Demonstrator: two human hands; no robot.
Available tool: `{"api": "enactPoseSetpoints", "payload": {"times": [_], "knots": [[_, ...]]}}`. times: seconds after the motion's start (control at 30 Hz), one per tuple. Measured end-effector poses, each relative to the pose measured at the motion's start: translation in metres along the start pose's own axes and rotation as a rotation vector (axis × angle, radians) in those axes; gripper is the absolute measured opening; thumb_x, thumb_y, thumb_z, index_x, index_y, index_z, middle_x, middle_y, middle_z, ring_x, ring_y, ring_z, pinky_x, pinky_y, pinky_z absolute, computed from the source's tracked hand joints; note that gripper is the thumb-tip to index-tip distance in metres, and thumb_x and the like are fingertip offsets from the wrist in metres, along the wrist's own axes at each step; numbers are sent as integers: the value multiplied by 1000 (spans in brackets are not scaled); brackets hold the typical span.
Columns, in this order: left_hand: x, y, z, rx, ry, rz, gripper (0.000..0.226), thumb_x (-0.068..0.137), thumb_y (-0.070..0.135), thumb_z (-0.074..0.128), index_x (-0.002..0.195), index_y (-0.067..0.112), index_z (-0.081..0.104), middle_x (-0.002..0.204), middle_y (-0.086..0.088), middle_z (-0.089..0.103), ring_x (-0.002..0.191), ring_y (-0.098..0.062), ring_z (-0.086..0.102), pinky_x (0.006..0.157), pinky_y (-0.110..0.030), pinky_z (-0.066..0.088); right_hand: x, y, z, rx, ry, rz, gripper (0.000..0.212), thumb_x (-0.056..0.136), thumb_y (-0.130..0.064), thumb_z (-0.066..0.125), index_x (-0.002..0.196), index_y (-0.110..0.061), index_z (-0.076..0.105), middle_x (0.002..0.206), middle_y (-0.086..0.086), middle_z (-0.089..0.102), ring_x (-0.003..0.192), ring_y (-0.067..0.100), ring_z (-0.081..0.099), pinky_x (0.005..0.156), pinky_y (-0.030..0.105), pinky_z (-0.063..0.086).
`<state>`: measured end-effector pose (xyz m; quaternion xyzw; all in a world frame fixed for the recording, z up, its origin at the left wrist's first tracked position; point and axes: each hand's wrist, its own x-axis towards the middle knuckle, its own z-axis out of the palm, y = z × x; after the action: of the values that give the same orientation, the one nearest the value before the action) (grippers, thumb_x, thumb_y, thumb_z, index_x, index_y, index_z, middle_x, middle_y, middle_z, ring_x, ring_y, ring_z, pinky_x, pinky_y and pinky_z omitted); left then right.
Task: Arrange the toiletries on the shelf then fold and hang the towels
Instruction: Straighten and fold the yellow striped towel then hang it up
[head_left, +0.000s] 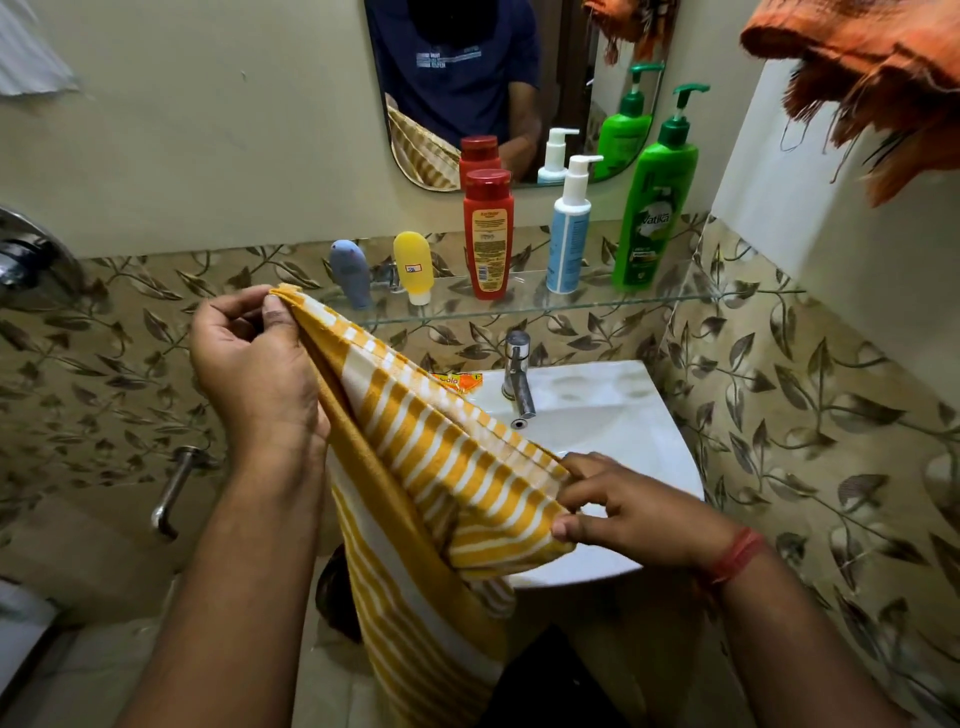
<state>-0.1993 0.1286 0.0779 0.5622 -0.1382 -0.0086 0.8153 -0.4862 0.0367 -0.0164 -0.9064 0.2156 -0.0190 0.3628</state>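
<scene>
Left hand: my left hand (254, 364) pinches one top corner of the yellow striped towel (415, 467) between thumb and fingertips, raised toward ten o'clock.
Right hand: my right hand (634, 512) pinches the other end of that top edge at four o'clock, thumb under, fingers curled over the fold; a red thread (737, 556) circles the wrist.
Towel: doubled along the edge stretched between my hands, the rest hanging toward six o'clock in front of the sink (597, 395).
Sink: white, just beyond the towel, with a chrome tap (517, 374) at its back and an orange sachet (457, 383) on its rim at the tap's nine o'clock.
Shelf: glass shelf (649, 301) at twelve o'clock above the tap, carrying from nine to three o'clock a grey tube (350, 273), a yellow tube (414, 267), a red bottle (487, 234), a white pump bottle (569, 228) and a green pump bottle (654, 208), all upright and apart.
Mirror: mirror (493, 78) behind the bottles.
Second towel: orange towel (857, 78) hangs at two o'clock, well apart from my hands.
</scene>
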Motion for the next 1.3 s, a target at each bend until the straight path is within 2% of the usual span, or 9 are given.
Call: {"api": "enactPoseSetpoints", "payload": {"times": [0.2, 0.33, 0.47, 0.7, 0.8, 0.9, 1.03, 1.13, 1.3], "knots": [[3, -12, -6, 9, 8, -74, 23, 93, 2, 62, 88, 24, 61, 88, 4, 65, 76, -3, 66, 70, -15, 52, -23, 18, -21, -190, 127, 101, 16, 94, -49, 55, 90, -36, 63, 100, -23, 59, 108, 8, 40, 74, 11, 32], [0, -15, -7, 2, 17, -121, 22, 95, 2, 61, 90, 23, 62, 90, 5, 66, 76, -1, 66, 69, -14, 52, -32, 14, -28, -163, 245, 48, 20, 88, -62, 50, 79, -46, 58, 96, -23, 62, 101, 10, 46, 73, 18, 38], [3, -11, -9, -4, 22, -133, 23, 96, 4, 59, 90, 26, 62, 92, 5, 66, 81, -2, 67, 72, -16, 54, -40, -1, -38, -145, 502, -110, 31, 92, -51, 52, 81, -27, 67, 84, -15, 64, 91, 15, 54, 79, 28, 43], [-1, -12, -3, -1, -20, -116, 23, 98, 4, 58, 90, 26, 60, 90, 5, 65, 77, 0, 65, 69, -13, 52, -45, -18, -51, -184, 567, -185, 25, 94, -32, 59, 79, -14, 68, 80, -7, 62, 79, 13, 59, 69, 29, 47], [-3, -18, -1, 5, -36, -123, 23, 97, 4, 59, 88, 25, 60, 88, 5, 65, 77, -2, 65, 72, -16, 52, -49, -30, -60, -349, 452, -163, 32, 94, -42, 50, 77, -19, 65, 77, -11, 58, 74, 6, 56, 62, 32, 46], [-3, -22, -1, 32, -43, -135, 23, 97, 4, 58, 88, 25, 59, 87, 5, 64, 77, -4, 64, 72, -18, 53, -59, -49, -72, -65, 569, -258, 29, 94, -33, 57, 75, -13, 66, 76, -4, 60, 72, 12, 60, 62, 25, 46], [-2, -24, -2, 44, -45, -165, 20, 97, 5, 59, 91, 24, 61, 90, 4, 65, 80, -7, 65, 69, -16, 53, -70, -50, -85, -379, 478, -113, 40, 98, -55, 35, 81, -30, 61, 78, -14, 55, 75, 6, 57, 59, 21, 41], [-5, -28, -4, 80, -50, -194, 16, 98, 11, 61, 95, 26, 64, 99, 3, 69, 87, -5, 68, 69, -15, 54, -85, -60, -102, -253, 585, -154, 26, 98, -44, 40, 78, -38, 56, 80, -12, 56, 71, 9, 58, 58, 20, 43], [-8, -31, 0, 107, -77, -228, 18, 96, 12, 63, 93, 29, 64, 103, 0, 70, 96, -14, 69, 75, -22, 55, -82, -47, -106, -429, 589, -53, 24, 96, -46, 42, 79, -34, 54, 81, -14, 55, 76, 0, 54, 61, 20, 40]]}}
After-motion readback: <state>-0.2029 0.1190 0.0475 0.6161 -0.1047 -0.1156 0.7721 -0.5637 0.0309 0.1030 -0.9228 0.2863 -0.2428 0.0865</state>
